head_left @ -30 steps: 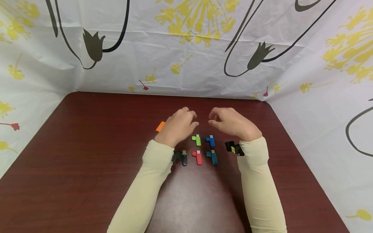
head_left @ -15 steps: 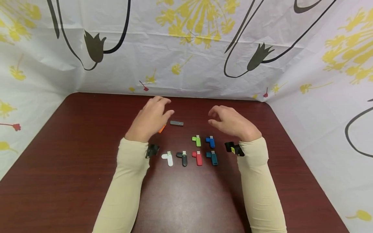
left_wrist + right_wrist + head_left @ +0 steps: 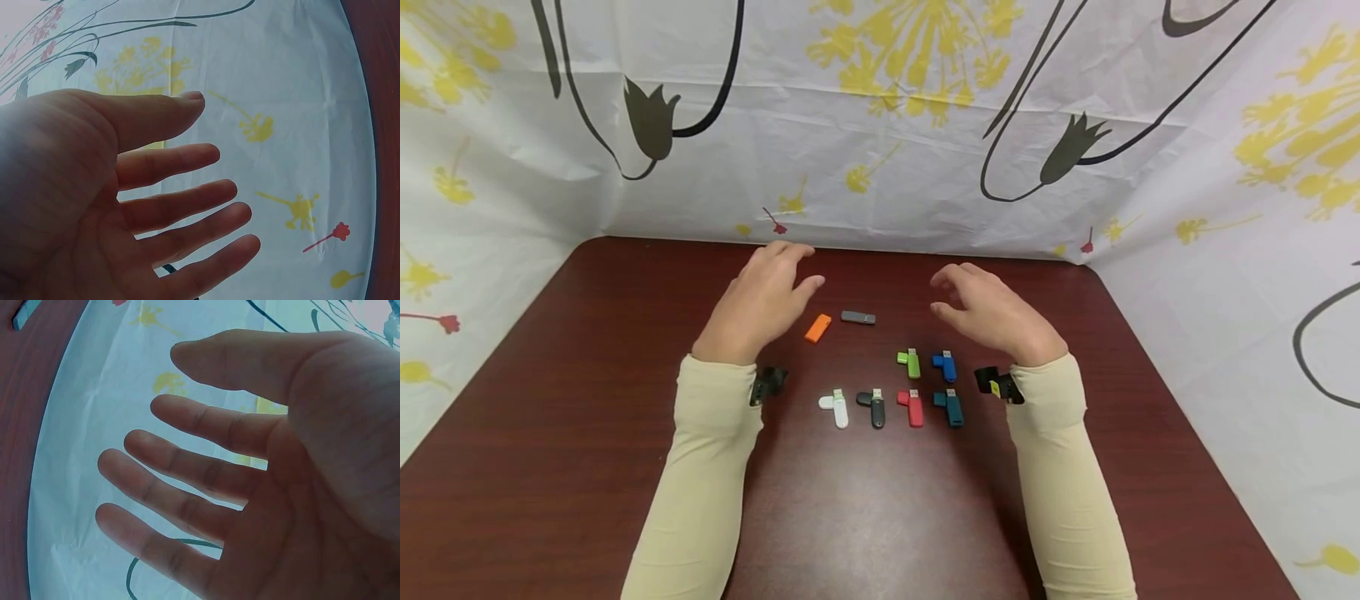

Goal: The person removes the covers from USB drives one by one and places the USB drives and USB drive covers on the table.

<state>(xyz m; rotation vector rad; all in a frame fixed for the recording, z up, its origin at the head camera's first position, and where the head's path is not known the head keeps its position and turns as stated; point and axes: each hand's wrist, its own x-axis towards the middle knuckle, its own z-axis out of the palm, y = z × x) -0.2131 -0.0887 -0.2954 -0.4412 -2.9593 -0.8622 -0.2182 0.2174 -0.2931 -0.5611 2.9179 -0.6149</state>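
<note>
My left hand hovers over the left part of the table, fingers spread and holding nothing, as the left wrist view confirms. Nearest to it lies an orange USB stick, with a grey USB stick just to the right. On the other side, my right hand is raised with relaxed, separated fingers and a bare palm. Below and between the hands sit USB sticks with their plugs showing: green and blue in one row, white, black, red and teal in the nearer row.
The dark red-brown table has a glossy patch at the front. A white sheet with yellow flowers and dark stems hangs along its back and sides. Dark straps with small devices are at both wrists.
My left hand has moved left, away from the middle, uncovering the grey, orange and white USB sticks. My right hand has barely shifted.
</note>
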